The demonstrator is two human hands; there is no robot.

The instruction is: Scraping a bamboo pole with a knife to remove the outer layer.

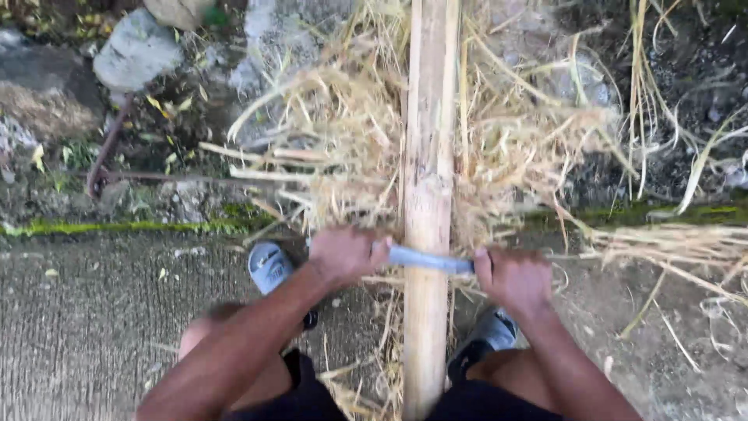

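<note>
I hold a flat grey blade [427,259] crosswise over a long pale bamboo pole [427,156], one end in each fist. My left hand [343,254] is curled tight round the left end of the blade, just to the left of the pole's edge; my right hand [514,277] is clenched round the right end, a little clear of the pole's right edge. The blade lies flat against the pole's upper face, touching it, and spans its full width.

The pole runs straight away from me, from between my knees at the bottom edge of the view up past the top edge. Both its long edges are visible above the blade; below the blade its left edge stays plain while loose fibres cross the right one.

Heaps of dry straw-coloured shavings [343,148] crowd both sides of the pole ahead of my hands, thickest right beside its edges. My grey sandals [269,267] rest on the concrete floor [78,327], one on each side of the pole, close under my wrists. The concrete to my left is bare and open up to a mossy green edge [117,227], beyond which lie dirt and grey stones [134,51]. To my right, more shavings lie over the ground.
</note>
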